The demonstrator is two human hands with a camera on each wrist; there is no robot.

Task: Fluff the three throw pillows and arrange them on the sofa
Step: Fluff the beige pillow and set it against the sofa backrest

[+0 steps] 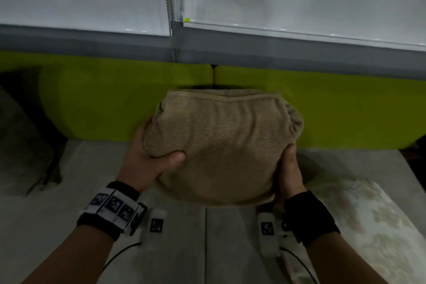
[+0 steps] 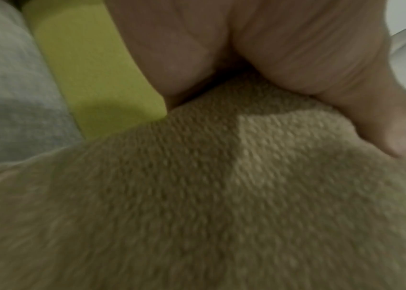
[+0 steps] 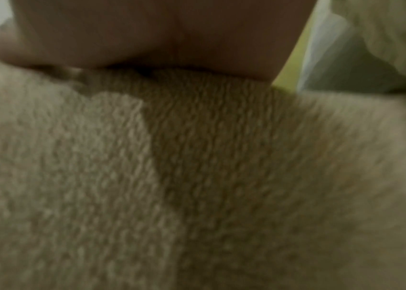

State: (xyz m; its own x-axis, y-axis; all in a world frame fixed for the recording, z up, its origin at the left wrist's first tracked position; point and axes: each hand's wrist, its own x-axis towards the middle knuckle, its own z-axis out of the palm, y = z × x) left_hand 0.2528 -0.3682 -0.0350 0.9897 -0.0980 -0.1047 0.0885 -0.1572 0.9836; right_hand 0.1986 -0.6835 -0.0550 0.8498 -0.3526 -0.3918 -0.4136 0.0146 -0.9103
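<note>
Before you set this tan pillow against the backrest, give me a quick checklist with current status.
1. Left hand grips tan pillow: ok, thumb pressed into the front.
2. Right hand grips its other side: ok.
3. Pillow fluffed: cannot tell; it looks squeezed and bunched at its right edge.
4. Green backrest behind the pillow free: ok.
5. Floral pillow placed: not ok, lying on the seat at right.
6. Third pillow at left: cannot tell, too dark.

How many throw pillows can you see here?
3: a tan pillow squeezed between both hands, a pale patterned pillow on the seat at right, and a dim grey pillow at far left.
</note>
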